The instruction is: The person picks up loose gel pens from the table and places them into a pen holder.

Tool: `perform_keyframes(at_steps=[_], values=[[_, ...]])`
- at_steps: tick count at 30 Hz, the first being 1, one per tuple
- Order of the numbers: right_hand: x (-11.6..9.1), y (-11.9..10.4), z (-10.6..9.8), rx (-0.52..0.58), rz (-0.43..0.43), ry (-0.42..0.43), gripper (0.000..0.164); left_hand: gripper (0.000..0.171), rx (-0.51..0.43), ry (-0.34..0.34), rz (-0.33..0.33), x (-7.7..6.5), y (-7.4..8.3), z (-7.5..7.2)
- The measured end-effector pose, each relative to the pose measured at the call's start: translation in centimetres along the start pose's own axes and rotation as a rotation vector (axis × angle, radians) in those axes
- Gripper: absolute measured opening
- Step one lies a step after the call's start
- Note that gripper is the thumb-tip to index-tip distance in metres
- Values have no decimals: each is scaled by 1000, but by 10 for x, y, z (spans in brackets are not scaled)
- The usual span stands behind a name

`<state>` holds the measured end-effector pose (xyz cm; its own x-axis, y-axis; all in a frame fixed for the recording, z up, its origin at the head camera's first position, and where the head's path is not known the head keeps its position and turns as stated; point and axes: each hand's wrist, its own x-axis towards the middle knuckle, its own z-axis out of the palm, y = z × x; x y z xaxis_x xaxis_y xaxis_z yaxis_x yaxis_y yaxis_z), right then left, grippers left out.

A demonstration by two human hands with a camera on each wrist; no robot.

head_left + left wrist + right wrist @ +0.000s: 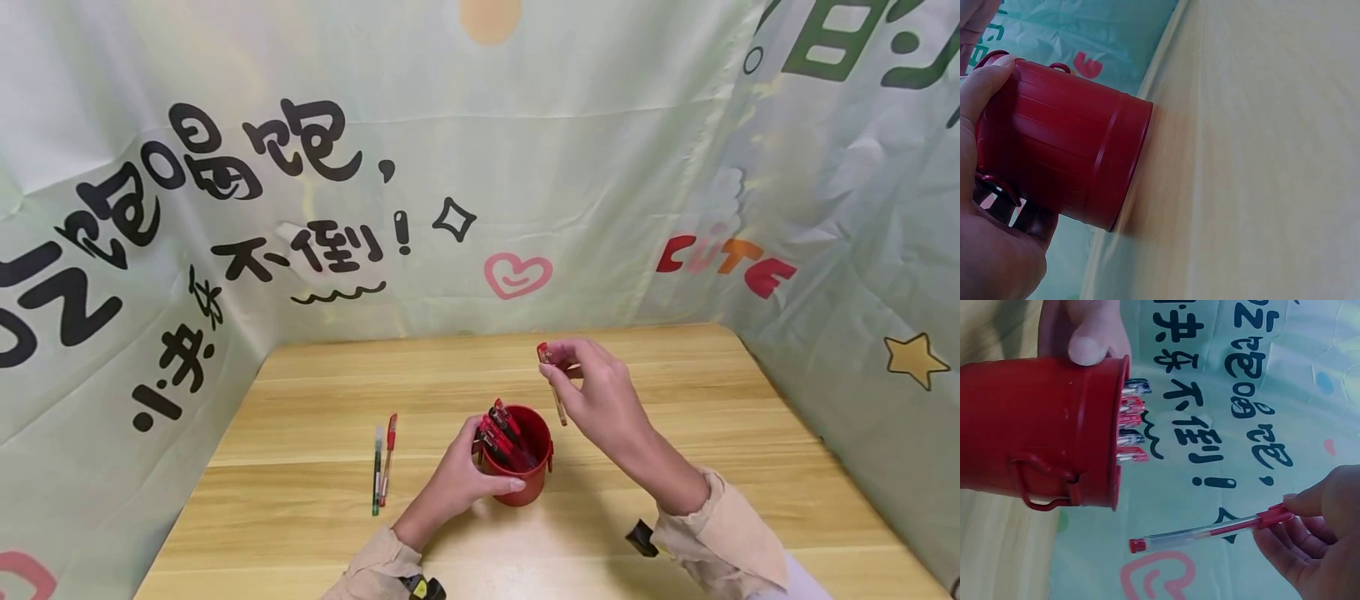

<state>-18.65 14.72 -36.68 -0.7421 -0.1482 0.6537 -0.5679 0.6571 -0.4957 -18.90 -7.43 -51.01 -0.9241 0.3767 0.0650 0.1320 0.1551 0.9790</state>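
A small red metal bucket with side handles stands on the table, several red-capped and dark-capped pens leaning inside it. My left hand grips its rim and side, thumb across the front; the left wrist view shows the fingers around the bucket. Above and right of the bucket, my right hand pinches a clear-barrelled red gel pen by its red end. That pen hangs tilted, apart from the bucket, its other end pointing down.
Left of the bucket, a green-tipped pen and a red-capped pen lie side by side on the wooden table. Printed cloth hangs behind the table and along both sides.
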Motion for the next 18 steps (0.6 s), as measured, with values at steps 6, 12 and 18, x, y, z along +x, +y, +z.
perform_keyframes(at_steps=[6, 12, 18], values=[[1, -2, 5, 67, -131, 113, 25, 90, 5, -1, -1, -1, 0, 0], [-3, -2, 16, 126, -146, 79, 25, 89, 5, -2, -2, 0, -1, 0], [-9, 0, 29, 147, -104, -6, 23, 89, 10, -4, -6, 0, -1, 0]])
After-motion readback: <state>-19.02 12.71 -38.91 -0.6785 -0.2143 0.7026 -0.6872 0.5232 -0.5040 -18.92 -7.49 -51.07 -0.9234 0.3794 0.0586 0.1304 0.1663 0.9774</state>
